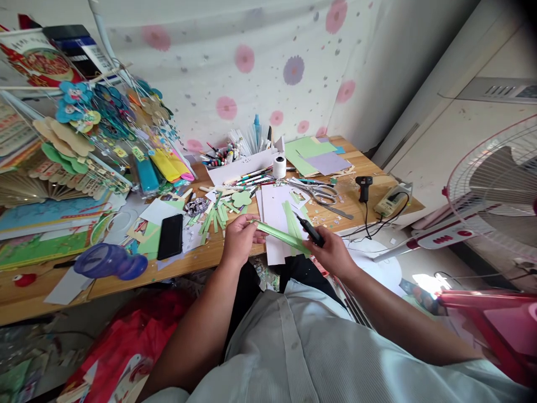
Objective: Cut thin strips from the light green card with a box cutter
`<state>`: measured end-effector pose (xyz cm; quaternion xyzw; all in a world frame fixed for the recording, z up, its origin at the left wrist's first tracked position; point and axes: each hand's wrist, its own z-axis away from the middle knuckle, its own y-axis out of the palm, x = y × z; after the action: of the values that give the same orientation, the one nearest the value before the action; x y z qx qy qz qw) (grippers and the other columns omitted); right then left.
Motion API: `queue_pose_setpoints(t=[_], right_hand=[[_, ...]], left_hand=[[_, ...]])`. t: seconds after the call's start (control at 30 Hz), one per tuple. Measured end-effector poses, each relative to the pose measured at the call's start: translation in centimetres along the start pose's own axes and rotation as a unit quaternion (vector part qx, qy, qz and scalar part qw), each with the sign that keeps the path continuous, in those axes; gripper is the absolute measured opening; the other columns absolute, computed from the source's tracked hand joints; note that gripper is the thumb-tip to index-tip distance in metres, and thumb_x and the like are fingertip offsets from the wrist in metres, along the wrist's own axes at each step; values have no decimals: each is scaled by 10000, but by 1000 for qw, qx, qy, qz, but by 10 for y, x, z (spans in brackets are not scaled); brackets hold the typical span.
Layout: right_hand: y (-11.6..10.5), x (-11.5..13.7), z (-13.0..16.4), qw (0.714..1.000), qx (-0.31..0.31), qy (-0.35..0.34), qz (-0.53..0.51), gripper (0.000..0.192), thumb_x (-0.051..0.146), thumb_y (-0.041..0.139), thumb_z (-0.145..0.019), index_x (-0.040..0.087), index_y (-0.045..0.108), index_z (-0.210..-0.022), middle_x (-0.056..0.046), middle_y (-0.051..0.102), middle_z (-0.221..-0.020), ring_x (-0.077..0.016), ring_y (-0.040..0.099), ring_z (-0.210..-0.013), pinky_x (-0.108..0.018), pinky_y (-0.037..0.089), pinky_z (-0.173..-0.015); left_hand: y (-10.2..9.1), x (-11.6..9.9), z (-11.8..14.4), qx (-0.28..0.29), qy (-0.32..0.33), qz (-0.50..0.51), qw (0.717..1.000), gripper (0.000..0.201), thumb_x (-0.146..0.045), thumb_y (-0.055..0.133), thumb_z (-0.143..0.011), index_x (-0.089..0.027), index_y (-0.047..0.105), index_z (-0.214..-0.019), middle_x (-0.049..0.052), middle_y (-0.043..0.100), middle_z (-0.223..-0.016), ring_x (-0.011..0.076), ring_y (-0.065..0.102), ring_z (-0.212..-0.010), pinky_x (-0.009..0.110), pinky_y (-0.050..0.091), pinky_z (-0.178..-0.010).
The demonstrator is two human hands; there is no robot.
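Over the near edge of the cluttered wooden table [197,263], the left hand [240,238] pinches one end of a long green paper strip [279,235], held just above a white sheet [274,215]. The right hand [331,252] grips a black pen-like tool [309,229] against the strip's other end. Scissors [319,193] lie beyond; a black phone [170,236] rests to the left.

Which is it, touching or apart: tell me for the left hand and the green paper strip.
Touching. The head view shows the left hand pinching one end of the green paper strip between its fingertips, with no gap visible.
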<state>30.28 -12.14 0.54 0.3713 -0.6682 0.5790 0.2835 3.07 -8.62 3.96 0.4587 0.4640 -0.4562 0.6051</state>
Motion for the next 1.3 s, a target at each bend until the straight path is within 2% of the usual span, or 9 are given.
queue_pose_setpoints(t=[0.07, 0.23, 0.37, 0.47, 0.6, 0.83, 1.13, 1.3], right_hand=[[-6, 4, 2, 998, -34, -34, 49, 277, 483, 682, -1001, 232, 714, -1114, -72, 771, -966, -256, 713, -848, -335, 518, -714], [-12, 25, 11, 981, 86, -111, 132, 329, 383, 596, -1083, 276, 657, -1388, -71, 824, -1091, -265, 781, -915, -361, 561, -807], [-2, 33, 10, 975, 79, -135, 155, 372, 364, 578, -1108, 306, 653, -1467, -73, 822, -1234, -267, 798, -1031, -363, 595, -879], [6, 33, 7, 973, 78, -145, 162, 418, 354, 590, -1108, 302, 652, -1518, -81, 826, -1219, -268, 801, -1018, -354, 606, -863], [11, 33, 4, 969, 74, -161, 170, 456, 337, 570, -1124, 297, 621, -1575, -86, 822, -1199, -264, 791, -1012, -349, 598, -853], [11, 30, 1, 960, 70, -186, 199, 449, 353, 548, -1147, 325, 628, -1588, -74, 813, -1128, -236, 768, -948, -309, 554, -791], [0, 19, 1, 955, 81, -162, 236, 482, 360, 593, -1114, 397, 622, -1594, -72, 814, -1159, -230, 767, -985, -289, 560, -803], [-7, 10, 2, 955, 78, -163, 236, 450, 330, 546, -1133, 360, 657, -1567, -80, 810, -1154, -234, 768, -989, -312, 565, -824]], left_hand=[[0, 5, -2, -12, 6, -10, 1000, 339, -380, 821, -793, -169, 719, -1038, 16, 708, -754, 244, 794, -682, 299, 633, -538], [-1, 14, -8, -10, 10, -32, 999, 293, -380, 776, -833, -196, 719, -1055, 31, 760, -804, 263, 806, -705, 313, 634, -534], [-2, 16, -8, 7, 38, -63, 997, 296, -407, 777, -865, -201, 748, -1075, 50, 791, -838, 280, 820, -752, 335, 654, -576], [-3, 17, -6, 21, 43, -83, 995, 340, -427, 796, -868, -181, 771, -1102, 69, 805, -860, 275, 821, -756, 331, 659, -589], [-6, 18, -5, 28, 39, -89, 995, 324, -402, 778, -884, -168, 765, -1109, 57, 794, -810, 227, 800, -688, 300, 648, -598], [-10, 16, -5, 41, 42, -95, 994, 313, -416, 779, -891, -168, 756, -1079, 53, 795, -797, 212, 793, -668, 298, 647, -623], [-13, 16, -5, 53, 45, -87, 994, 306, -419, 780, -885, -171, 750, -1061, 52, 794, -783, 216, 784, -663, 313, 649, -636], [-16, 14, -5, 50, 42, -86, 994, 332, -444, 798, -868, -169, 741, -1047, 51, 787, -775, 207, 773, -638, 305, 638, -614]])
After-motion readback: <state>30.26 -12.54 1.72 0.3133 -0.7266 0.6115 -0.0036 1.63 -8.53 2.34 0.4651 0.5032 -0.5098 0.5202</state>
